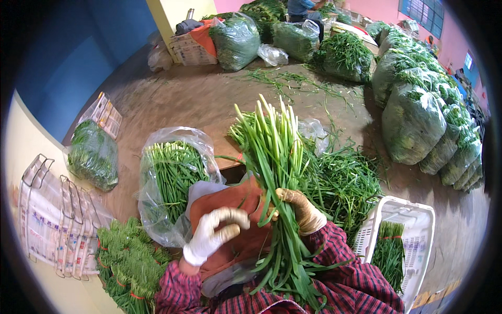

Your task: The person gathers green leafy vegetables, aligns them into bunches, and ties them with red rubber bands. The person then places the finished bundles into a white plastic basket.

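My right hand (302, 210), in a soiled white glove, grips a loose bunch of long green leafy stalks, probably Chinese chives (278, 157). Their pale stem ends point up and away from me, while the leaves hang down over my plaid sleeve. My left hand (215, 235), gloved too, is to the left of the bunch with its fingers curled and thumb apart, holding nothing. Under both hands lies a reddish-brown cloth (219, 208) across my lap. Left of it, a clear plastic bag (211, 145) stands around upright stalks (176, 176).
Loose greens (345, 180) are heaped to the right, beside a white plastic crate (425, 231) with a tied bundle (388, 251). Several banded bundles (133, 255) stand lower left, near stacked crates (47, 219). Filled bags (411, 117) line the right; a person (300, 10) sits at the back.
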